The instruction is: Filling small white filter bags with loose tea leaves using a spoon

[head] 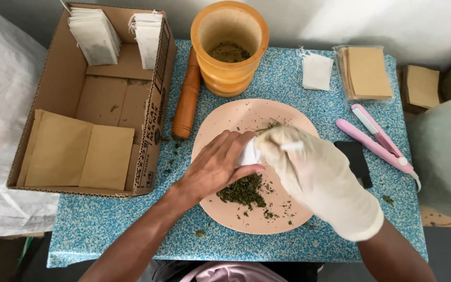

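My bare left hand (217, 164) pinches a small white paper bag (249, 153) over a pale pink plate (225, 117). My right hand (314, 175), in a white glove, closes its fingertips against the same bag from the right. A heap of crushed green dried herb (244, 190) lies on the plate just below both hands, with crumbs scattered around it. What the gloved fingers pinch is hidden.
A wooden mortar (229, 47) holding ground herb stands behind the plate, its pestle (187, 99) lying to its left. A cardboard box (63, 78) at left holds white bags and brown envelopes. At right lie a white bag (317, 71), brown envelopes (366, 73), a pink sealer (374, 138) and a black object (356, 159).
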